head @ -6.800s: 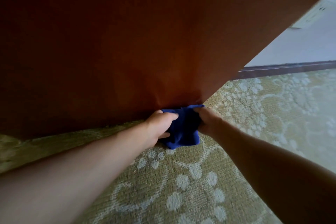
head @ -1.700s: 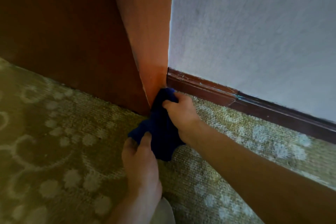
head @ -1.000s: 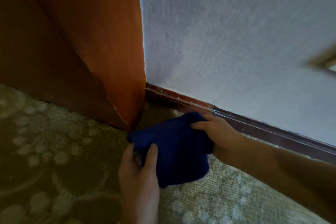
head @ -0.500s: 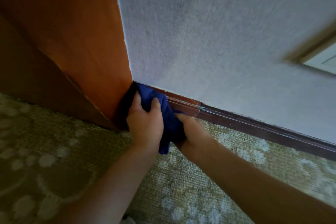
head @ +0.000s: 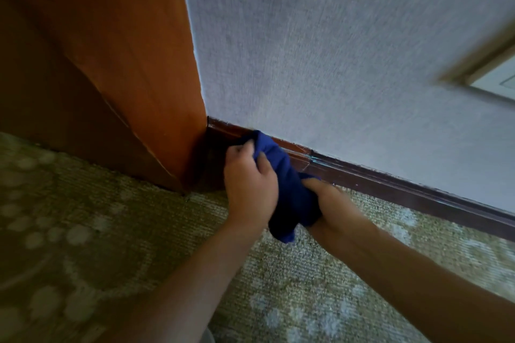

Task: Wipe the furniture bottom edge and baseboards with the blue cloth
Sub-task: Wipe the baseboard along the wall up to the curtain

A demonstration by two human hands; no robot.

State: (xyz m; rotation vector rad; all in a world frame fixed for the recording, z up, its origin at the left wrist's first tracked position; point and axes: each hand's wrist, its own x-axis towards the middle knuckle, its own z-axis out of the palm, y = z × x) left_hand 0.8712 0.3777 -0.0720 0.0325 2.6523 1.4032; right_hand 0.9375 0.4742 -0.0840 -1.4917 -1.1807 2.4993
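Note:
The blue cloth is bunched between both my hands and pressed against the dark brown baseboard, a short way right of the corner. My left hand grips the cloth's upper left part, fingers curled over it. Lower right, my right hand holds the cloth's other end. The orange-brown wooden furniture stands on the left, its side panel meeting the wall; its bottom edge rests on the carpet.
A pale textured wall rises above the baseboard. A light frame shows blurred at the right edge. Green patterned carpet covers the floor under my arms.
Both hands slid the cloth from the furniture corner a little to the right along the baseboard. The corner stretch of baseboard is now uncovered.

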